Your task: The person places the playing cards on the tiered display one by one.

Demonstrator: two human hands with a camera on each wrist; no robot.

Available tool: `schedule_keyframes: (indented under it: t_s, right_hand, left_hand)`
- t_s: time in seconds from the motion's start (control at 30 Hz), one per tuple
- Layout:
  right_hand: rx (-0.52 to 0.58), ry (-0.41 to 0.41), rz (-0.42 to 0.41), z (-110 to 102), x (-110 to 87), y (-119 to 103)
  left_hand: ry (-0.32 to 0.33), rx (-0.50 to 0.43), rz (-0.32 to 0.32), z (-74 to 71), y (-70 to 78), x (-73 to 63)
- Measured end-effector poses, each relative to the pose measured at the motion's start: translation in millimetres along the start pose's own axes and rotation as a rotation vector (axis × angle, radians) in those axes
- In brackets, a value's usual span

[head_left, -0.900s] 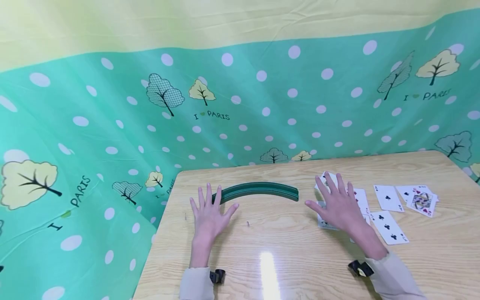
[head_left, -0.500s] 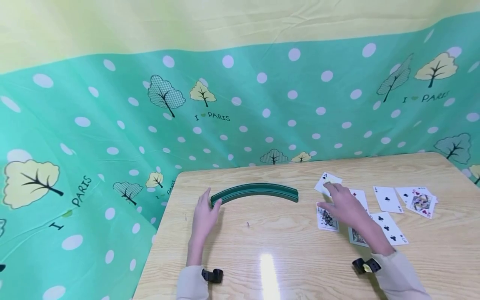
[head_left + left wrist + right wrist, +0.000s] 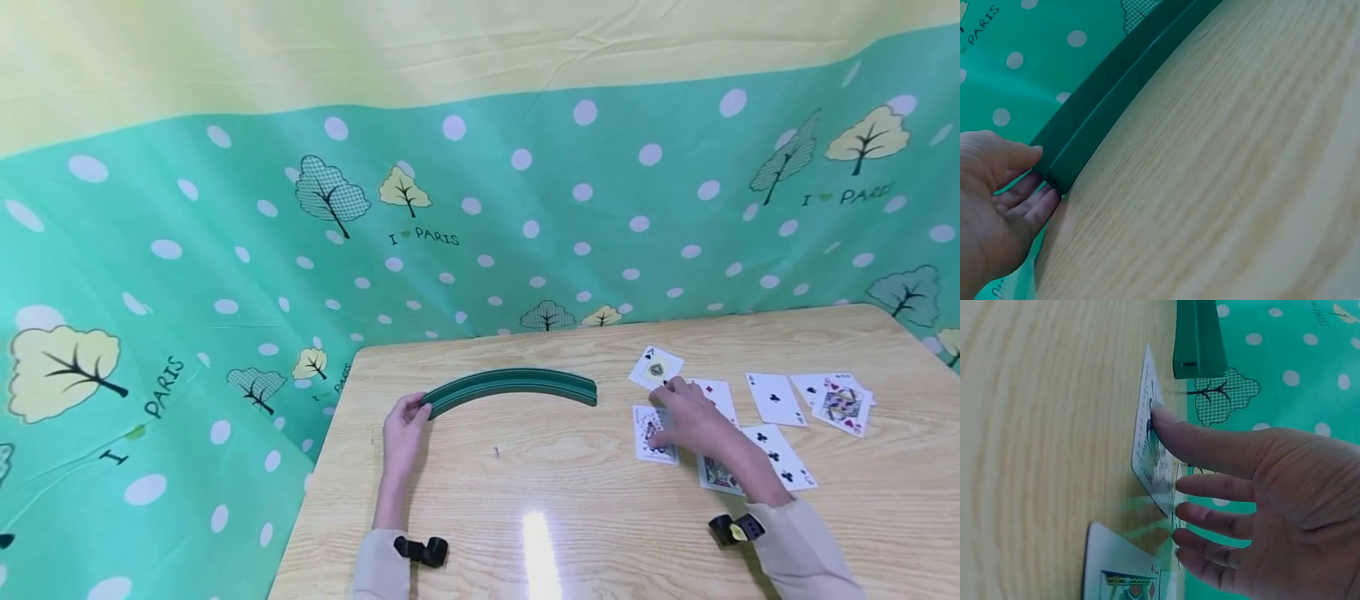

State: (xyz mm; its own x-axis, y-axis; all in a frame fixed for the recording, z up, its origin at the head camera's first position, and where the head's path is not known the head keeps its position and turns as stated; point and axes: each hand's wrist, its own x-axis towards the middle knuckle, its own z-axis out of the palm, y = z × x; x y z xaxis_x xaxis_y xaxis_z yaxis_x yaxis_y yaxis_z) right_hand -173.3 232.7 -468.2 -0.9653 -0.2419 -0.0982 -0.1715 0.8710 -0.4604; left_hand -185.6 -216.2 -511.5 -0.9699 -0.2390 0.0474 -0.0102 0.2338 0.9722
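Observation:
My left hand pinches the left end of a curved dark green card holder on the wooden table. In the left wrist view the thumb is on one side of the holder's end and the fingers are on the other. Over the playing cards at the right, my right hand reaches down with its fingers bent. Its thumb rests on a joker card, which lies face up, while the other fingertips are by that card's far edge. An ace of spades lies just beyond the fingers.
Right of the hand lie a three of clubs, an ace of clubs and overlapping cards topped by a queen. A face card is partly under the wrist. A green dotted curtain stands behind the wooden table.
From spread above the table, the left hand has moved onto the holder's end and pinched it. The right hand has lowered, drawn its fingers in and come over the joker card.

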Motion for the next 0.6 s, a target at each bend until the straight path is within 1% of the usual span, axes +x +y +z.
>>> schedule_keyframes:
  t_s: [0.1,0.2,0.3,0.4,0.5,0.6]
  right_hand:
    - [0.002,0.01,0.0,0.9,0.2,-0.6]
    - [0.023,0.004,0.012,1.7,2.4,-2.5]
    - [0.086,-0.026,0.022,3.0,3.1,-4.6]
    - [0.169,-0.042,0.001,3.8,2.8,-6.7]
    - [0.247,-0.008,-0.063,2.1,1.7,-7.8]
    - [0.336,0.066,-0.11,-3.6,0.2,-8.4]
  left_hand:
    - [0.009,0.013,-0.014,0.9,-0.7,0.4]
    - [0.029,0.023,-0.025,-0.1,-1.9,0.7]
    - [0.05,0.032,-0.031,-0.5,-3.5,1.1]
    - [0.072,0.039,-0.023,0.4,-5.6,1.4]
    - [0.085,0.034,-0.013,2.7,-6.4,1.7]
    - [0.084,0.016,-0.012,4.7,-5.3,2.1]
